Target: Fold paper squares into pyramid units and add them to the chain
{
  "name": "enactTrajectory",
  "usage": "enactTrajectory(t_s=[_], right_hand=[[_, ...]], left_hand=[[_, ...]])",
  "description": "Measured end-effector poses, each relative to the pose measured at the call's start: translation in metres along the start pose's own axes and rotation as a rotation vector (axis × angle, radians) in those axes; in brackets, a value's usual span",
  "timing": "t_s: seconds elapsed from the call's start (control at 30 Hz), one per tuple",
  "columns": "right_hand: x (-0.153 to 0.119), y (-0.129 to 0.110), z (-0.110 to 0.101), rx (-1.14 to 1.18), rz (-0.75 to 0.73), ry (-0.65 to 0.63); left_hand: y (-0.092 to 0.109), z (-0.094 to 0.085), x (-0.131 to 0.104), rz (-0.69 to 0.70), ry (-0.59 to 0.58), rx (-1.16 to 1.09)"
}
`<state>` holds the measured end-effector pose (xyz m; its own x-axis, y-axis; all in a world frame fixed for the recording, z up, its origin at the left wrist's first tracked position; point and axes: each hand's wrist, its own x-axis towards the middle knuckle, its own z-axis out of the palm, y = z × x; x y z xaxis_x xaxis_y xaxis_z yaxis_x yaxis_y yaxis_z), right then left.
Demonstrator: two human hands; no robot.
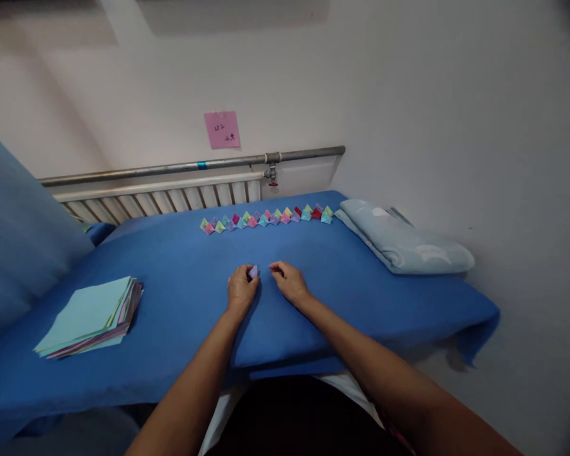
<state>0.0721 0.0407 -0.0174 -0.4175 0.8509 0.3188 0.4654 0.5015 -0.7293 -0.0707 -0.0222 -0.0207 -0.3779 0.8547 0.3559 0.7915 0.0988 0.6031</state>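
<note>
My left hand (240,286) is closed on a small lilac folded paper piece (253,272), low over the blue cloth in the middle. Just to its right, my right hand (289,280) has its fingers curled, thumb and fingertips close together; whether anything small is between them cannot be made out. The two hands are apart. Beyond them, a zigzag row of small folded paper pieces (265,220) in pink, green, yellow, red, blue and purple lies across the cloth. A stack of coloured paper sheets (88,315) rests at the left.
The blue cloth (180,266) covers a bed-like surface. A folded pale blue blanket (403,242) lies at the right by the wall. Behind stand a white radiator (171,197) and a metal pipe (232,163). A pink note (222,130) is on the wall; a blue curtain (23,240) hangs left.
</note>
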Motion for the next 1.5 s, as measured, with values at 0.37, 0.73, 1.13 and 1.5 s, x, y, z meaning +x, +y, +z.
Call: enactTrajectory(t_s=[0.37, 0.73, 1.13, 1.5], right_hand=[[-0.030, 0.006, -0.006, 0.174, -0.021, -0.002], [-0.019, -0.007, 0.000, 0.097, -0.127, -0.095], [-0.018, -0.010, 0.002, 0.047, -0.178, -0.135], [-0.018, -0.008, 0.005, 0.047, -0.148, -0.038]], left_hand=[[-0.003, -0.027, -0.055, 0.241, -0.105, -0.137], [-0.007, -0.013, -0.028, 0.138, -0.030, -0.190], [-0.004, -0.013, -0.026, 0.125, -0.022, -0.190], [-0.005, -0.015, -0.028, 0.081, 0.034, -0.254]])
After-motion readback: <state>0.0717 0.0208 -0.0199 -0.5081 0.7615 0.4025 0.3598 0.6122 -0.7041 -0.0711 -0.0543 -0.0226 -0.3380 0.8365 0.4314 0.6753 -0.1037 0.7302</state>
